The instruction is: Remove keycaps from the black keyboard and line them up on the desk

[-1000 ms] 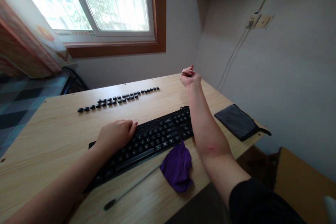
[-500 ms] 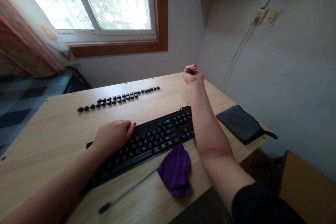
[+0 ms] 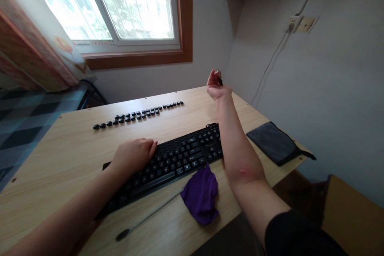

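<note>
My left hand (image 3: pixel 135 154) rests on the left part of the black keyboard (image 3: pixel 189 150). My thumb lies along the other fingers, but most of them are hidden, so I can't tell if they squeeze the keyboard or just lie on it. My right hand (image 3: pixel 216 86) is up past the keyboard, near the far right corner of the table (image 3: pixel 72 148). Its palm is turned toward me, and the fingers curl around a small dark thing (image 3: pixel 220 82). It is too little for me to tell what it is.

The keyboard sits at a slant on the table, and my right arm hides its right end. Behind it, small black keys (image 3: pixel 138 115) stand in two rows. In front of it, a purple cloth (image 3: pixel 201 196) lies in a heap. A thin stick (image 3: pixel 147 217) with a dark tip reaches up to the cloth. A gray pouch (image 3: pixel 271 143) lies right of my arm.
</note>
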Demonstrator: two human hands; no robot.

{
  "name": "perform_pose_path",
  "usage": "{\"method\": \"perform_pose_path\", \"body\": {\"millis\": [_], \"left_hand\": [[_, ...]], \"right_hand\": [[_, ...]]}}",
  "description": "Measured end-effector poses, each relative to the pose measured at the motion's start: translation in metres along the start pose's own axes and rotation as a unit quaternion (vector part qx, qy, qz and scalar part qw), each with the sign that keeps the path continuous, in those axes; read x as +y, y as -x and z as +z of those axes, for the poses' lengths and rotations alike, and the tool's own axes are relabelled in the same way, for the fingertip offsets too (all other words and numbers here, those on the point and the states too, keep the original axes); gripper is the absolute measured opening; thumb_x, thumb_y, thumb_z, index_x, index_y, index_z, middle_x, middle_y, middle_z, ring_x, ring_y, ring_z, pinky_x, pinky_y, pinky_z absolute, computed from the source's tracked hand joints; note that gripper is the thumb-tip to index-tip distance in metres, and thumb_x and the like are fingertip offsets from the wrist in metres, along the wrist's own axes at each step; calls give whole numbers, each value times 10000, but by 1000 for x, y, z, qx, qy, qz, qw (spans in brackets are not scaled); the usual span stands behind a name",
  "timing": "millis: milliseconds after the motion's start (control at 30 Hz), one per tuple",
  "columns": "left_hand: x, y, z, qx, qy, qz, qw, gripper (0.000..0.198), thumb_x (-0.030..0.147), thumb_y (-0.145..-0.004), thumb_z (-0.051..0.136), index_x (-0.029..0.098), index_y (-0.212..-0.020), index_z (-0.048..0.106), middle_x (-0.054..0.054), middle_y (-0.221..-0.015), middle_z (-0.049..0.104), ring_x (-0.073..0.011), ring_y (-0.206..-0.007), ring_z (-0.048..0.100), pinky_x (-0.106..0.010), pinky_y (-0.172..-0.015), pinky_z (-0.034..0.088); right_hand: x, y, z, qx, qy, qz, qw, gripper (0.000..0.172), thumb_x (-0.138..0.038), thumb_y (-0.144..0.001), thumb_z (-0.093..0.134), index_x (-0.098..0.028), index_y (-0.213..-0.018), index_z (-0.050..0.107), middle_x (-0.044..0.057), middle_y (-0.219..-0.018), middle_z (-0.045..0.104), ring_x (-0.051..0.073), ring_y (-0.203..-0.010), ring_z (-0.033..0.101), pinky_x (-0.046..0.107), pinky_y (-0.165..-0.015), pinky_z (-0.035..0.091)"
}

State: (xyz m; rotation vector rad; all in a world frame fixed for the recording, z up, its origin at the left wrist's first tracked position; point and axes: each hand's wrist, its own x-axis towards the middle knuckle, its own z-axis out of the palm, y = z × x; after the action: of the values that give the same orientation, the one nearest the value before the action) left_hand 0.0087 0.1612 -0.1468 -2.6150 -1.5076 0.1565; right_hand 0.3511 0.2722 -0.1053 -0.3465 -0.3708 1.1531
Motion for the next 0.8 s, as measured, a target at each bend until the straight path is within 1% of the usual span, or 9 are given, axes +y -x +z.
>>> {"method": "perform_pose_path", "body": {"millis": [100, 200, 267, 333, 400, 467, 533, 633, 800], "left_hand": [[1, 1, -1, -1, -5, 4, 1000, 537, 445, -966, 254, 175, -816, 693, -138, -904, 723, -300, -801, 677, -370, -648, 468], [2, 1, -4, -4, -9, 14, 1000, 534, 434, -970, 253, 170, -832, 696, -141, -913, 724, -309, -808, 682, -378, -650, 475], [3, 2, -6, -8, -12, 19, 1000, 534, 428, -973, 250, 172, -843, 699, -139, -915, 724, -313, -817, 685, -380, -651, 482], [4, 2, -8, -15, -17, 14, 1000, 531, 420, -974, 249, 175, -857, 706, -139, -918, 725, -317, -830, 687, -380, -654, 491], [6, 1, -10, -23, -26, 4, 999, 529, 412, -973, 250, 175, -874, 714, -143, -926, 727, -321, -842, 690, -385, -661, 501], [8, 0, -11, -30, -32, -3, 999, 527, 405, -973, 254, 175, -888, 721, -147, -941, 731, -324, -866, 691, -392, -681, 509], [9, -1, -11, -35, -31, -7, 999, 522, 400, -973, 260, 181, -893, 727, -147, -953, 735, -324, -895, 689, -397, -707, 515], [10, 0, -12, -35, -21, -17, 999, 521, 393, -973, 257, 185, -892, 727, -144, -969, 737, -325, -919, 688, -404, -722, 517], [7, 5, -10, -14, 9, -29, 999, 534, 410, -969, 236, 184, -868, 710, -134, -957, 735, -319, -890, 688, -399, -688, 508]], "right_hand": [[2, 6, 4, 2, 23, -39, 999, 345, -147, -946, 298, -186, -791, 604, 4, -622, 549, 149, -687, 648, 315, -621, 574], [2, 12, 10, 4, 65, -25, 998, 358, -118, -960, 290, -182, -726, 554, -41, -537, 427, 93, -539, 540, 223, -587, 529], [0, 17, 14, -46, 103, -10, 994, 345, -96, -959, 310, -178, -706, 530, -69, -510, 343, 64, -470, 439, 165, -550, 476], [-1, 23, 17, -125, 125, 2, 984, 315, -82, -953, 345, -174, -711, 524, -81, -507, 303, 50, -448, 372, 135, -523, 424], [-1, 28, 19, -192, 110, 17, 975, 280, -87, -953, 376, -174, -739, 535, -82, -511, 314, 45, -448, 345, 125, -506, 384], [1, 33, 22, -221, 72, 43, 972, 275, -108, -972, 367, -178, -785, 556, -78, -517, 347, 45, -452, 337, 125, -494, 354], [5, 38, 25, -214, 49, 78, 973, 314, -139, -1003, 314, -182, -833, 574, -72, -525, 380, 48, -453, 331, 135, -484, 334], [8, 47, 29, -163, 62, 144, 974, 372, -229, -1040, 256, -181, -881, 590, -59, -551, 433, 58, -455, 329, 161, -471, 320], [5, 69, 23, -94, 106, 256, 956, 303, -334, -1030, 370, -187, -893, 597, -53, -610, 499, 53, -441, 315, 161, -432, 289]]}}
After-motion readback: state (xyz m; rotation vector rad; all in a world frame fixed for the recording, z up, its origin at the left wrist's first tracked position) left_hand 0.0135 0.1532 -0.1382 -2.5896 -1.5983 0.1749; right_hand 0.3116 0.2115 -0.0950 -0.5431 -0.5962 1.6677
